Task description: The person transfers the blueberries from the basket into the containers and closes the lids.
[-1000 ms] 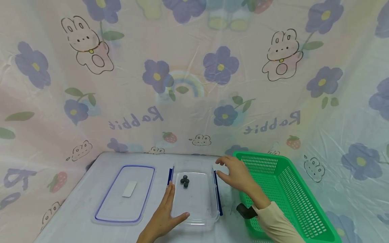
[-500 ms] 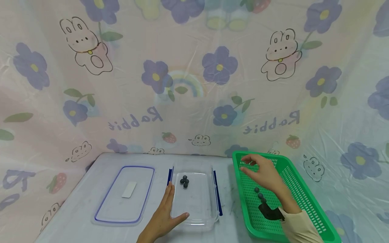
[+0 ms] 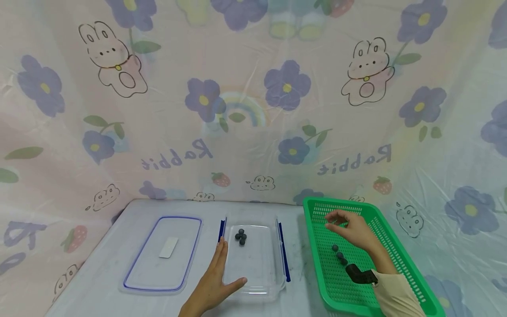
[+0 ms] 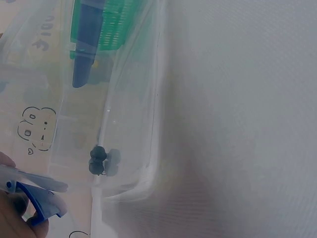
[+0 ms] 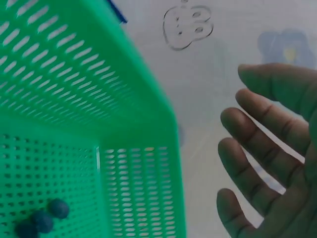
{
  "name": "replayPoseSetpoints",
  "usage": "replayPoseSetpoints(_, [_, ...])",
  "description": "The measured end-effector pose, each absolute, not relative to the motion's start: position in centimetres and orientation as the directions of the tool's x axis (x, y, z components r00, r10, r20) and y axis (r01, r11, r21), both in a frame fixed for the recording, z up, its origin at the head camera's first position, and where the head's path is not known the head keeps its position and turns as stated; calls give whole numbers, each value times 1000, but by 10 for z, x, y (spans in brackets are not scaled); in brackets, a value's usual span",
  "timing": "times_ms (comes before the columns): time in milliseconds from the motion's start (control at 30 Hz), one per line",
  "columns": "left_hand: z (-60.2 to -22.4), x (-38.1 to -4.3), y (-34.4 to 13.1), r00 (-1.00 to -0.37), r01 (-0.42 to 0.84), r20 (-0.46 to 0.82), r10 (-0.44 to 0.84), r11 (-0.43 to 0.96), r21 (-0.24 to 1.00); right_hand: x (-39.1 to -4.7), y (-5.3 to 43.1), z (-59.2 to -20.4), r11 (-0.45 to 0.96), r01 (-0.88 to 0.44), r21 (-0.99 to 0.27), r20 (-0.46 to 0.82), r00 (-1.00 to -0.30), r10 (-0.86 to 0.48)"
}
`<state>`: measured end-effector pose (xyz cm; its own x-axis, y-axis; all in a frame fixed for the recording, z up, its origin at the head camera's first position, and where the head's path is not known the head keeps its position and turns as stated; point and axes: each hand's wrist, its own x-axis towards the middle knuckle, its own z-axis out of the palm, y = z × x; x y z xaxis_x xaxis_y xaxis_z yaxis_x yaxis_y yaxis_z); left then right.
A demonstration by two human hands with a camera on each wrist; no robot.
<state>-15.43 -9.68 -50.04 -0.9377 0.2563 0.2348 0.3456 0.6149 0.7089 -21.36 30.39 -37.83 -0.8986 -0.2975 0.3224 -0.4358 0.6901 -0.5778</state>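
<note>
My left hand (image 3: 211, 279) lies with straight fingers along the left side of a clear plastic food container (image 3: 253, 264). Its fingertips touch near the blue side latch (image 4: 42, 201), and the thumb reaches over the front corner. Several blueberries (image 3: 241, 237) cluster toward the back left inside the container; the left wrist view shows these blueberries (image 4: 97, 160) through the wall. Over the green basket (image 3: 317, 268) hovers my right hand (image 3: 352, 229), fingers loosely bent and apart, holding nothing. Below it, three blueberries (image 5: 42, 221) are visible in a row on the basket floor.
Left of the container lies its clear lid (image 3: 156, 275) with a blue seal, and a small white rectangle (image 3: 168, 247) shows within its outline. Another blue latch (image 3: 284, 253) stands out on the container's right side. A patterned curtain (image 3: 245, 145) rises behind the white table (image 3: 99, 268).
My right hand has moved right, from beside the container's right edge to above the basket, then slightly farther right. Blueberries in the basket have come into view. My left hand stays put.
</note>
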Motion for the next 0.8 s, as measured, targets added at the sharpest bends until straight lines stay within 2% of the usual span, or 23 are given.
replayPoseSetpoints(233, [-501, -154, -97, -939, 343, 232, 255, 618, 708, -223, 323, -399, 663, -404, -630, 286, -915, -286])
replayPoseSetpoints(500, [-500, -154, -97, -939, 344, 237, 251, 617, 708, -232, 346, -424, 611, -303, -731, 167, -948, -270])
replayPoseSetpoints(800, [-500, -153, -97, -935, 354, 252, 249, 616, 704, -238, 362, -441, 579, -203, -790, 69, -967, -244])
